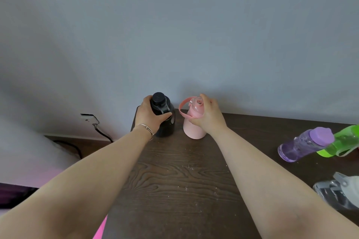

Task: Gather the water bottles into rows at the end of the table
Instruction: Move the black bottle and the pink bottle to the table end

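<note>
A black bottle point(165, 122) stands upright at the far left corner of the dark wooden table point(174, 180), close to the wall. My left hand point(149, 114) grips its shoulder just below the cap. Right beside it stands a pink bottle point(194, 128) with a loop handle, and my right hand point(207, 114) is closed around its lid and neck. At the right edge of the view are a purple bottle point(303, 143), a green bottle point(342, 141) and a clear grey bottle point(338, 190); the fisheye view makes them look tilted.
A grey wall rises directly behind the table. Left of the table, a wall socket point(88, 117) holds a black cable point(103, 132) that runs down to the floor. Something pink shows below the table's near left edge.
</note>
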{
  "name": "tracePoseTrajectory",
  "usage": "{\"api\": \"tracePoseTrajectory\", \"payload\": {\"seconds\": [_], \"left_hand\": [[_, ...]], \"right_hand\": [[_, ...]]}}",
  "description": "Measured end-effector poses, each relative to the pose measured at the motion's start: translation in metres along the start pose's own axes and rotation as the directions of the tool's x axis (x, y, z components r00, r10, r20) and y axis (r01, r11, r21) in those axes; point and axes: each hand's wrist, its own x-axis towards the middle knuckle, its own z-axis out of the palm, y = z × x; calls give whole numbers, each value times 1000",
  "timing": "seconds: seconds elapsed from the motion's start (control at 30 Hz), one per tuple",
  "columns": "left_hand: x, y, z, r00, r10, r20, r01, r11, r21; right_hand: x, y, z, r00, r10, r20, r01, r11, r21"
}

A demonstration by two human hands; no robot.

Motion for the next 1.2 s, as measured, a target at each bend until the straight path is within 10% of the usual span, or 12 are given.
{"api": "tracePoseTrajectory", "payload": {"seconds": [0.7,0.93,1.2], "left_hand": [[1,3,0,999,-26,39,19,984,179],[-25,14,-11,966,230,118,-251,727,639],[-65,35,-4,882,346,321,-457,459,761]], "right_hand": [[-8,-10,-16,997,19,70,-11,994,-111],[-39,-8,-35,999,-41,-17,34,958,-286],[-98,12,-67,995,-77,-62,30,834,-551]]}}
